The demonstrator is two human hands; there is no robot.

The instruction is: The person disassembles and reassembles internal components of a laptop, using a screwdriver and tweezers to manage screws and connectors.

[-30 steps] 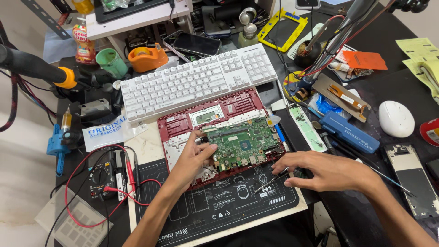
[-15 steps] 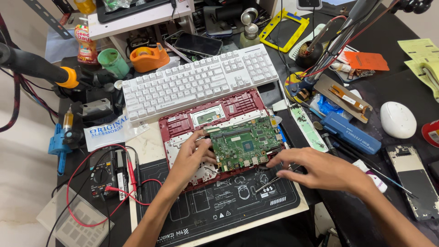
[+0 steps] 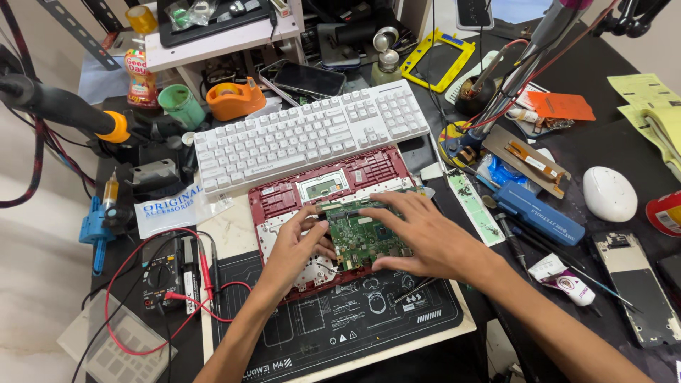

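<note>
With the red laptop shell [image 3: 312, 191] already opened, both hands rest on its green circuit board [image 3: 358, 237]: right hand [image 3: 418, 234] spread flat, left hand [image 3: 298, 245] apparently pinching the board's edge; seating unfinished.

Dark surface [image 3: 603, 135], packed. Black work mat [image 3: 369, 326] at the near edge w/ the opened red laptop base [image 3: 319, 191] on it, white keyboard [image 3: 312, 135] just behind. Left: multimeter [image 3: 164, 273] w/ red leads, green cup [image 3: 181, 106], orange tape dispenser [image 3: 234, 99]. Right: white mouse [image 3: 608, 193], blue tool case [image 3: 539, 213], yellow papers [image 3: 649, 99], phone [image 3: 635, 287] lying face up near the edge.
</note>
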